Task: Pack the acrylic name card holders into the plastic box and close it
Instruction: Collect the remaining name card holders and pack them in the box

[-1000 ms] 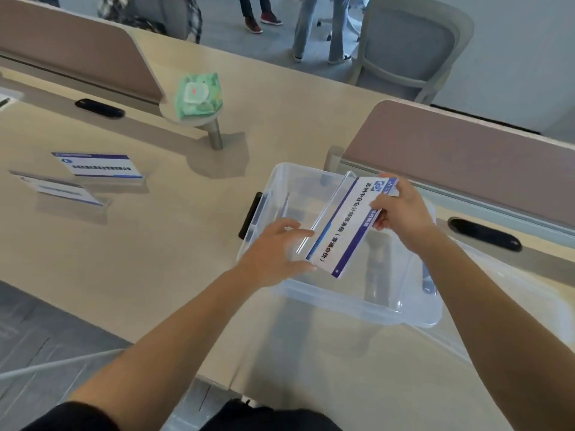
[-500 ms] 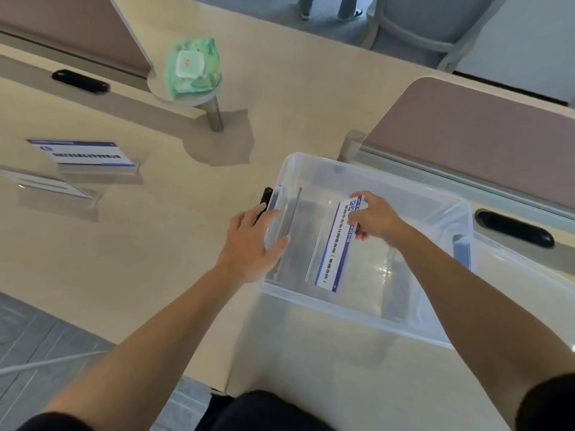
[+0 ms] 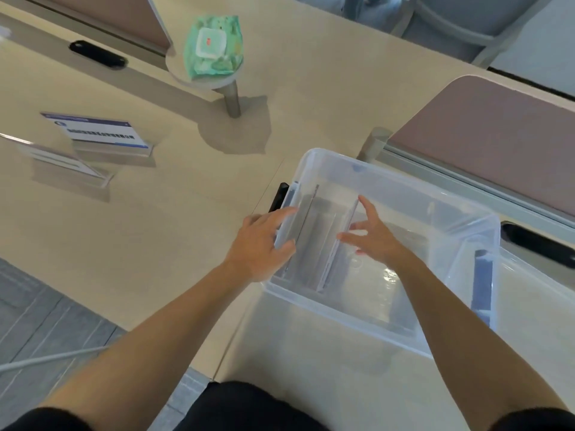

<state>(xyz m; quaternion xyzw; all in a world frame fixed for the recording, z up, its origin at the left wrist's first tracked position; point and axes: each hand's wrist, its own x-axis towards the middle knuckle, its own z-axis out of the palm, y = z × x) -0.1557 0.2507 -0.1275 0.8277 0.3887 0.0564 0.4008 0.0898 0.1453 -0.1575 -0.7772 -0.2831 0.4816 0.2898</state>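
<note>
Two acrylic name card holders (image 3: pixel 96 133) are seen standing near the left edge of the surface (image 3: pixel 186 213). The left wall of the plastic box (image 3: pixel 389 185) is pinched by the left grip (image 3: pixel 258 244). The packed holders (image 3: pixel 337 253) are stood on edge at the box's left end. The right grip (image 3: pixel 376 241) is held open, fingers spread, just above them. The acrylic is judged stiff, light and slick, best taken by its top edge.
</note>
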